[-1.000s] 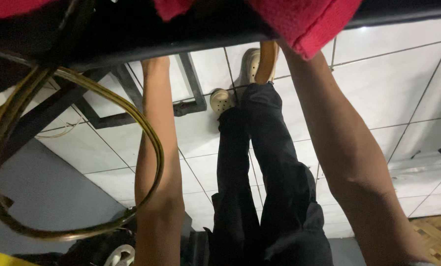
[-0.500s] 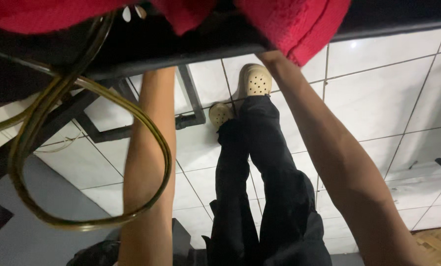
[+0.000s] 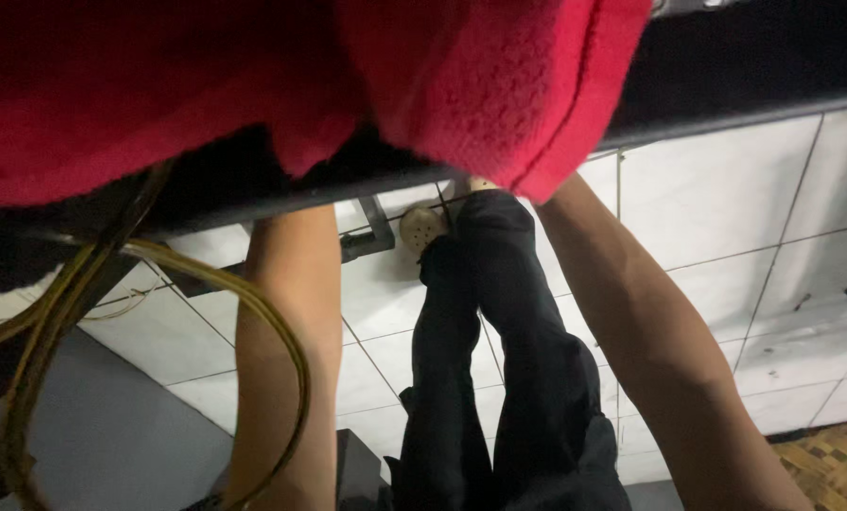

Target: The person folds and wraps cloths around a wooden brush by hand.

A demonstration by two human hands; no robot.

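Both forearms reach toward 12 o'clock under red cloth (image 3: 253,85) on dark table edge (image 3: 726,104); hands hidden, finger state cannot tell. Yellow cable loop (image 3: 281,341) at 8 o'clock.

A red cloth (image 3: 253,85) hangs over the dark table (image 3: 726,66) edge and fills the far part of the view, hiding both hands beneath it. A loop of yellow cable (image 3: 272,322) crosses the left forearm (image 3: 286,360), crowding the left side. Between the forearms stand black-trousered legs (image 3: 499,378). To the right of the right forearm (image 3: 650,341), white floor tiles (image 3: 783,284) lie open.
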